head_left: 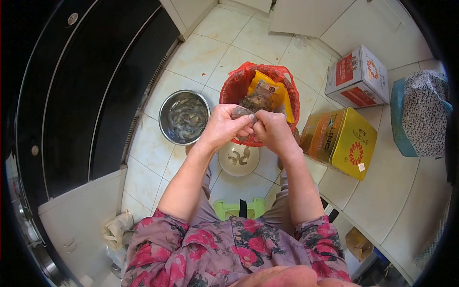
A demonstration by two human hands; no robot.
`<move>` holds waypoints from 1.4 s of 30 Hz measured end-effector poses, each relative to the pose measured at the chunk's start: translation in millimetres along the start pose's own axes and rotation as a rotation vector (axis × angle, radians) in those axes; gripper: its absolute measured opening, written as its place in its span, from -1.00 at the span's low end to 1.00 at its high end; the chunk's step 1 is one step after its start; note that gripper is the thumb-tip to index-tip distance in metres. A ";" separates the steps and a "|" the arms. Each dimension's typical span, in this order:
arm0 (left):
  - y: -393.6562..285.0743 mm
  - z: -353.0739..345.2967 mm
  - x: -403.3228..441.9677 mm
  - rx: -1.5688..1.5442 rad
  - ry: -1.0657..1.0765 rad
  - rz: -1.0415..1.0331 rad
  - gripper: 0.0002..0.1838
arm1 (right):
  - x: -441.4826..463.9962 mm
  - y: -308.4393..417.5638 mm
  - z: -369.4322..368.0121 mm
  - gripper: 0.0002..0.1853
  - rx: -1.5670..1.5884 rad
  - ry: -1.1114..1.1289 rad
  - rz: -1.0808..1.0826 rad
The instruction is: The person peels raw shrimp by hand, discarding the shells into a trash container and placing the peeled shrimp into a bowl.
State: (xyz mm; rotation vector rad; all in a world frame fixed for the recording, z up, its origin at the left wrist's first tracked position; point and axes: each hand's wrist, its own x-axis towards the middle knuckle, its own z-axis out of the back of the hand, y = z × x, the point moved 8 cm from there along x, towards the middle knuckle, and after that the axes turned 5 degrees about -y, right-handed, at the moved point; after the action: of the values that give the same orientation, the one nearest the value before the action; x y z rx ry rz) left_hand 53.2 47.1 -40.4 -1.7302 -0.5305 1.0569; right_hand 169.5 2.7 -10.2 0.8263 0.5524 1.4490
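- Shrimp (pixel 240 113), grey, one: between your two hands, above the near edge of the bin (pixel 293 91); partly hidden by your fingers.
- Left hand (pixel 224 125), bare: yours, thumb and fingers closed in a pinch on the shrimp, left of the bin's middle.
- Right hand (pixel 275 130), bare: yours, fingers bent and pinching at the shrimp's other end, right of the bin's middle.
- Bin, lined with a red bag: holds a yellow packet (pixel 260 79) and brownish scraps (pixel 256 102).
- Steel bowl (pixel 164 123), round: on the floor (pixel 205 55), left of the bin, just beside it; holds a heap of grey shrimp.
- White bowl (pixel 237 169), round: on the near side of the bin, close to it and below your hands; holds a few curled pale shrimp.
- Stool (pixel 258 206), green: farther to the near side of the bin, between your legs.
- Tin (pixel 362 138), yellow, square-cornered: right of the bin.
- Box (pixel 375 71), white and red: right of the bin, toward its far side.
- Cloth bag (pixel 423 112), speckled, blue-trimmed: far right of the bin.
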 end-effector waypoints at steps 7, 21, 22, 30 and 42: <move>-7.1 3.0 -1.7 -0.033 -0.045 0.007 -0.83 | 1.6 15.8 16.6 -0.91 0.230 -0.065 -0.119; -0.5 -0.4 -2.6 0.011 0.026 -0.024 -0.84 | 2.2 4.7 9.2 -0.92 0.138 -0.042 -0.049; -3.6 -1.1 -4.3 -0.039 0.016 -0.012 -0.84 | 2.2 6.5 11.3 -0.92 0.138 -0.044 -0.049; -12.8 -3.9 -5.6 -0.073 0.080 -0.061 -0.83 | -2.4 -10.6 15.9 -0.87 0.556 -0.076 -0.352; -25.4 -0.8 -5.2 -0.291 0.065 -0.147 -0.78 | -3.1 -15.5 15.5 -0.85 0.796 -0.179 -0.463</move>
State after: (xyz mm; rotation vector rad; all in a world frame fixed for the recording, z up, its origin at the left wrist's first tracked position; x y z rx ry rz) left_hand 54.3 53.1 -15.2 -1.9373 -0.7882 0.8476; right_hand 191.0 -1.6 -13.0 1.3214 1.1283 0.6971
